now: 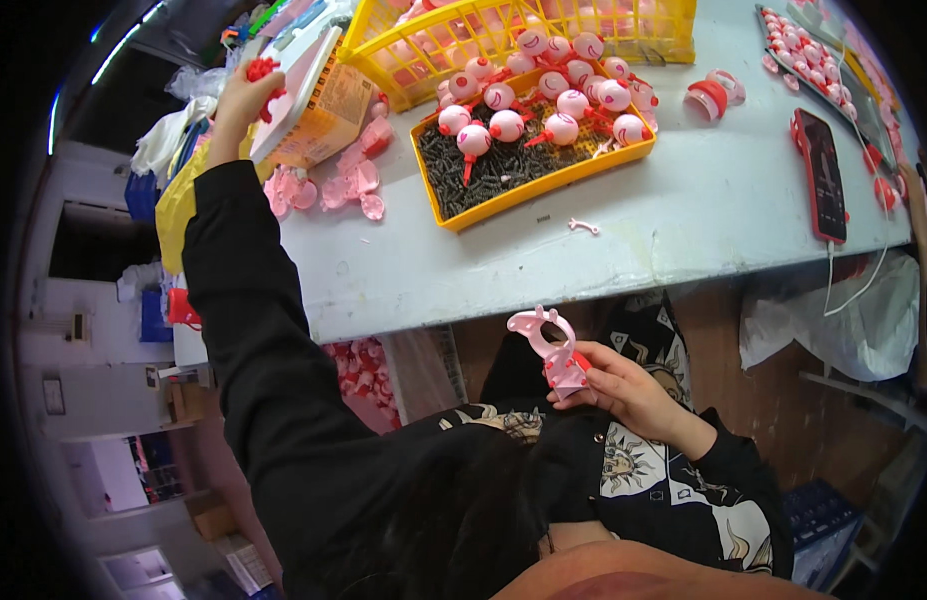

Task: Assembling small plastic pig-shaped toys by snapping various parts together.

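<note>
Table (683,215): pale blue top, near edge running left to right above the lap; a bare strip lies between that edge and the trays, crossed only by a small white clip (584,226)

Right hand (623,385): below the table edge, over the lap, fingers closed on a pink plastic toy part (548,345) with a red end; part stands up out of the fist, clear of the table

Left hand (241,100): stretched to the far left corner, closed on small red pieces (264,72), beside a cardboard box (323,105)

Yellow tray (528,190): mid-table, holding dark screws and pink-and-white balls (543,100); yellow basket (523,30) behind it

Loose pink parts (328,185): left, near the box

Red phone (821,175): far right, cable hanging over the edge

Room: plastic bags and crates under and beside the table
</note>
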`<control>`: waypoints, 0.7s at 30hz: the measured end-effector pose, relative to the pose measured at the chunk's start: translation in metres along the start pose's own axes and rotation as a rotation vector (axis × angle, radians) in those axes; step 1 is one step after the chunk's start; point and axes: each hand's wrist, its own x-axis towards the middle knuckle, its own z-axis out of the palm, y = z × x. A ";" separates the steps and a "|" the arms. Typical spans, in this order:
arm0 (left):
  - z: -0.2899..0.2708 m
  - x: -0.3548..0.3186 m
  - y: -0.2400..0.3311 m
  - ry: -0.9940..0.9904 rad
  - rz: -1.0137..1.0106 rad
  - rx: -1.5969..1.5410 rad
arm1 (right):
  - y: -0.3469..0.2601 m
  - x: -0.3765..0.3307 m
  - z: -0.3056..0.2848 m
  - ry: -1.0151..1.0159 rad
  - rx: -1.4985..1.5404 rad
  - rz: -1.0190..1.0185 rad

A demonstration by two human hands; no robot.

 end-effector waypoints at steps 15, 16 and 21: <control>0.116 -0.148 0.141 -0.465 -0.028 -0.384 | 0.031 -0.028 0.018 -0.074 0.009 0.077; 0.116 -0.149 0.138 -0.445 0.029 -0.335 | 0.035 -0.030 0.017 -0.081 0.012 0.071; 0.041 -0.175 0.182 -0.625 0.202 -0.415 | 0.049 -0.036 0.005 -0.070 0.122 0.032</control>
